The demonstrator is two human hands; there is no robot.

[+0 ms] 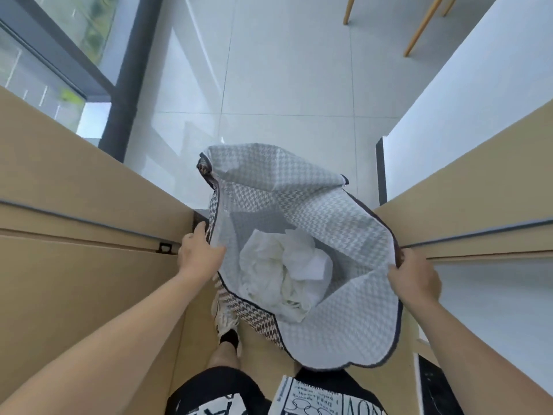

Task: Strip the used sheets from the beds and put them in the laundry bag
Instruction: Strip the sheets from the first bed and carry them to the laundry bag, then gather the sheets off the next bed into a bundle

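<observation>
We are holding the bag (314, 211) open, left hand (199, 256) and right hand (414, 280) each pinching its rim; soft, light sheets (284, 271) are lying crumpled inside, easiest gripped by bunched folds.

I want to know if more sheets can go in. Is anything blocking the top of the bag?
Nothing visible blocks it. The left hand and right hand hold the laundry bag wide open by its rim, and the white sheets already inside lie low at the bottom.
</observation>
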